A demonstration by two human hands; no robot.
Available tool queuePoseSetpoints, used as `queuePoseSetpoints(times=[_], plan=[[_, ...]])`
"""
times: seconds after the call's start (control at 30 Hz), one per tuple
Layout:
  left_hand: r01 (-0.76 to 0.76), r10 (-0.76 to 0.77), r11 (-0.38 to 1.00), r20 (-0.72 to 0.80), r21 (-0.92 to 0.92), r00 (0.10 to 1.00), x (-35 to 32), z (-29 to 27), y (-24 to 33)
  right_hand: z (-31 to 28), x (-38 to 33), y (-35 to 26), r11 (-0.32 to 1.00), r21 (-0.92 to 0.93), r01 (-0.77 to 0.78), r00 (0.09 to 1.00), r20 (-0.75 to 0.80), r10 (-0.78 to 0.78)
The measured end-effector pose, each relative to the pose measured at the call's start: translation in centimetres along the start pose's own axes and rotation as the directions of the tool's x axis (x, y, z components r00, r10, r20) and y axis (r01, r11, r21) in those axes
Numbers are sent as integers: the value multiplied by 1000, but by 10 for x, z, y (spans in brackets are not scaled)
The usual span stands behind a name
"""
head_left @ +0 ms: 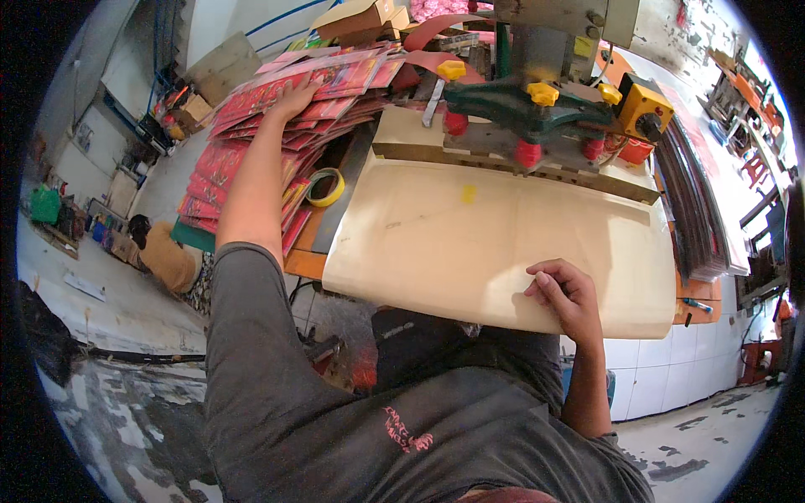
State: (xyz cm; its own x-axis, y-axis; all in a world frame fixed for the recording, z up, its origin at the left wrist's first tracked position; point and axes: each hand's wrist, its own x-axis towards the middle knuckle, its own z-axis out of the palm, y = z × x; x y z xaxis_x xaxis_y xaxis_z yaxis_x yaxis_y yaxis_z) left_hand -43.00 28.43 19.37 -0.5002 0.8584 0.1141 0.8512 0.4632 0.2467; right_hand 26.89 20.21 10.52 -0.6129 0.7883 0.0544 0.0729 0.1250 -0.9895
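My left hand (295, 99) reaches to a tall, uneven pile of red printed flat packets (251, 163) and lies on its top with the fingers spread. Loosely curled, with the thumb against the fingers, my right hand (568, 295) is over the near right part of a cream work surface (402, 251); nothing shows in it. Behind that surface stands a press machine with a dark green crosspiece (511, 117), yellow knobs (542, 94) and a long metal bar (520, 172) across its front.
A yellow tape roll (325, 187) sits between pile and work surface. At the right is a yellow control box (646, 109) with a dark knob, beside a tall stack of sheets (692, 197). Cardboard boxes (356, 21) lie behind the pile. A person (168, 256) is low at the left.
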Motion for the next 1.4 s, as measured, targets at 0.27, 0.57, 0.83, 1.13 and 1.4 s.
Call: queuePoseSetpoints(times=[0.27, 0.57, 0.83, 1.13, 1.4], plan=[[-50, 76, 989, -194, 137, 978, -6, -24, 27, 0, 1, 2, 998, 44, 39, 999, 19, -40], [-646, 657, 750, -267, 138, 706, -93, -2, 196, 1, -2, -1, 999, -45, 5, 1000, -19, -6], [-653, 638, 754, -320, 75, 700, -77, 14, 189, 3, -3, 0, 997, -69, 21, 999, -32, -23], [-698, 706, 693, -365, 181, 606, -79, 17, 175, 3, -5, 3, 997, -48, 63, 998, -17, -63], [-678, 665, 729, -330, 93, 670, -92, 4, 184, 2, -4, 1, 991, -102, 83, 996, -17, -85]])
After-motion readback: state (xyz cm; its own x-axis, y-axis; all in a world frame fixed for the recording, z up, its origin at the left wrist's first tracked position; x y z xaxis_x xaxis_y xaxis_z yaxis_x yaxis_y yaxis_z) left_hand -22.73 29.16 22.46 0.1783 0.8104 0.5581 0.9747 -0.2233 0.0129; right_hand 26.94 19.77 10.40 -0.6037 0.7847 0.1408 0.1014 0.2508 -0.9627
